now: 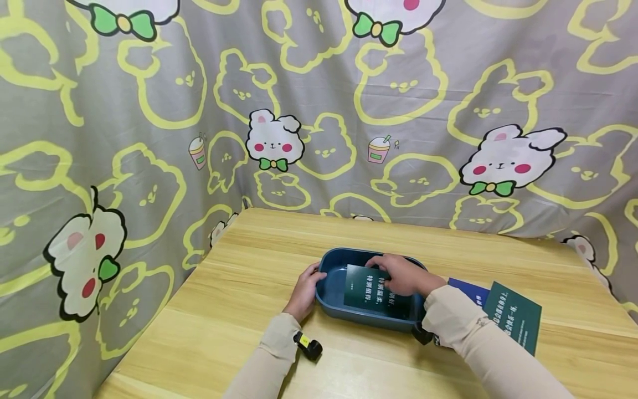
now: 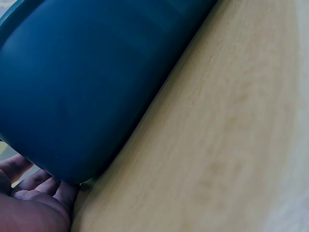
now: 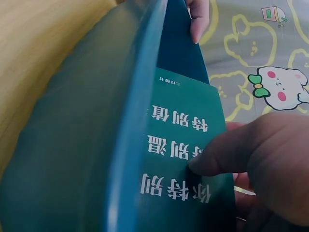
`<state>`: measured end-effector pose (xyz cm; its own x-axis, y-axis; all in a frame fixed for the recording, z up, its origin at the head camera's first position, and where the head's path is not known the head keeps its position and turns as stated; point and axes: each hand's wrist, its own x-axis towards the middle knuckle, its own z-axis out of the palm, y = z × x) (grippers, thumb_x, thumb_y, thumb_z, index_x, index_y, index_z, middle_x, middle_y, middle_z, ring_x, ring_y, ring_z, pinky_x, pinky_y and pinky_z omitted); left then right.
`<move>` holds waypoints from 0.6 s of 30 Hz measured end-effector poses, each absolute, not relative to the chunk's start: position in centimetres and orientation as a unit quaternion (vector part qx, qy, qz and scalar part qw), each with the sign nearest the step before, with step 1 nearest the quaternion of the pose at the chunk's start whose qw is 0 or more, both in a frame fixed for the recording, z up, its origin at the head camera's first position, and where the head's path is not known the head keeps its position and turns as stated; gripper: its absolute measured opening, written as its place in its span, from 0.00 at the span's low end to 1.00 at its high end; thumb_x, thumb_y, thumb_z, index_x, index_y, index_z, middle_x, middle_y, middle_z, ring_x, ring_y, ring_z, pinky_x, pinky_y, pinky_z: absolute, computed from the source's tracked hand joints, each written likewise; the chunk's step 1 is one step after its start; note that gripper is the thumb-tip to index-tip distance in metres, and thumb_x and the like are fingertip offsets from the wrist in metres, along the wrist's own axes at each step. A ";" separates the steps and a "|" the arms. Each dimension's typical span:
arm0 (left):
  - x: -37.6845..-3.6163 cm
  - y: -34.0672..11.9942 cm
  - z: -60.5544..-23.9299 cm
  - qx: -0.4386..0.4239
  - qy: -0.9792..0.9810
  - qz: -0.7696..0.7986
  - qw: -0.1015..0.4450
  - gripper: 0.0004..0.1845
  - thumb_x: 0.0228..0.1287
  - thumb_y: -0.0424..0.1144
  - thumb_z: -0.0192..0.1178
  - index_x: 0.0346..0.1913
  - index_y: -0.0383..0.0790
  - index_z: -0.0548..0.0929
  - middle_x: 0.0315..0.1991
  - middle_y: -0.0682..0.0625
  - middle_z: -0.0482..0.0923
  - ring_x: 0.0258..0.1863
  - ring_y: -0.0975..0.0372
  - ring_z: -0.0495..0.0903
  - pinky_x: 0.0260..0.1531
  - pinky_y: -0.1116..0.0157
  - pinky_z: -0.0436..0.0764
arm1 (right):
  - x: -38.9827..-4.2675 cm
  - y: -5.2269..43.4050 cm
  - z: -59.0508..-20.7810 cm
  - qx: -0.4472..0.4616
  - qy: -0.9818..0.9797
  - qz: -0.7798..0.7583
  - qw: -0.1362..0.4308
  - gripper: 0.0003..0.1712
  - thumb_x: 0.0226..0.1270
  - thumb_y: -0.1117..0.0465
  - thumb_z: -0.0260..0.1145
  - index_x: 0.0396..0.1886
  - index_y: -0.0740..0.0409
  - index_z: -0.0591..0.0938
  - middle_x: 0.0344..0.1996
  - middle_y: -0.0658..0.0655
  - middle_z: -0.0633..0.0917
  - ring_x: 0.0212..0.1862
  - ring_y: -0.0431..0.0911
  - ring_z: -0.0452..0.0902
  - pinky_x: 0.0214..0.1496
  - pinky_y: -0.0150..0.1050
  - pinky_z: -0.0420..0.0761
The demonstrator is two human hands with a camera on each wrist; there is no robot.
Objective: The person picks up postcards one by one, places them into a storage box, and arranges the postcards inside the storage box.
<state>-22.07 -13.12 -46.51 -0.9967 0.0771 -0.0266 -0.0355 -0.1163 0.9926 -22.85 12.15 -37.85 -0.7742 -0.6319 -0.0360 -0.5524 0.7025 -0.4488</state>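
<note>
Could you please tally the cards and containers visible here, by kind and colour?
Green cards: 2 (one inside the basin, one on the table)
Blue cards: 1, partly hidden
Dark blue basins: 1
Total: 4 visible

Cartoon rabbits look out from a grey patterned curtain (image 1: 331,91) hung behind a wood-grain table (image 1: 279,238).
The cloth, lightly creased, runs along the table's far edge and down its left side, covered in thick yellow outlines of animal figures. White rabbit heads with red cheeks and green bow ties punctuate the print: one near the centre (image 1: 274,145), a larger one at right (image 1: 510,160), another turned sideways at left (image 1: 89,263), and two cropped by the upper edge. Two pink drink cups with straws, one left (image 1: 197,153) and one mid-curtain (image 1: 378,150), complete the pattern. The tabletop's pale yellow boards show streaked grain.
</note>
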 end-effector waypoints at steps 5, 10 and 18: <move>-22.1 -13.1 -46.7 0.018 0.665 0.746 0.035 0.24 0.69 0.34 0.49 0.66 0.29 0.69 0.62 0.36 0.69 0.59 0.49 0.69 0.57 0.54 0.69 | -22.8 12.0 -38.0 -0.319 0.921 -0.205 0.091 0.30 0.57 0.78 0.61 0.61 0.62 0.74 0.55 0.64 0.77 0.57 0.59 0.74 0.50 0.50 0.76; -22.0 -13.1 -46.6 0.022 0.664 0.747 0.033 0.24 0.69 0.34 0.49 0.66 0.29 0.69 0.62 0.36 0.69 0.57 0.50 0.70 0.56 0.56 0.70 | -22.6 12.0 -38.0 -0.303 0.928 -0.197 0.089 0.28 0.58 0.75 0.61 0.61 0.61 0.75 0.51 0.63 0.77 0.53 0.56 0.74 0.48 0.49 0.75; -21.9 -13.0 -46.4 0.016 0.666 0.745 0.037 0.25 0.69 0.34 0.49 0.67 0.28 0.68 0.62 0.35 0.68 0.59 0.48 0.68 0.58 0.53 0.69 | -22.7 12.3 -38.2 -0.295 0.924 -0.231 0.072 0.24 0.61 0.74 0.60 0.59 0.64 0.76 0.52 0.65 0.77 0.54 0.59 0.73 0.50 0.53 0.75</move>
<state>-21.91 -13.02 -46.44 -0.9968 0.0764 -0.0246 -0.0330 -0.1106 0.9933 -22.65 12.34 -38.17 -0.8157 -0.5785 0.0033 -0.5118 0.7190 -0.4702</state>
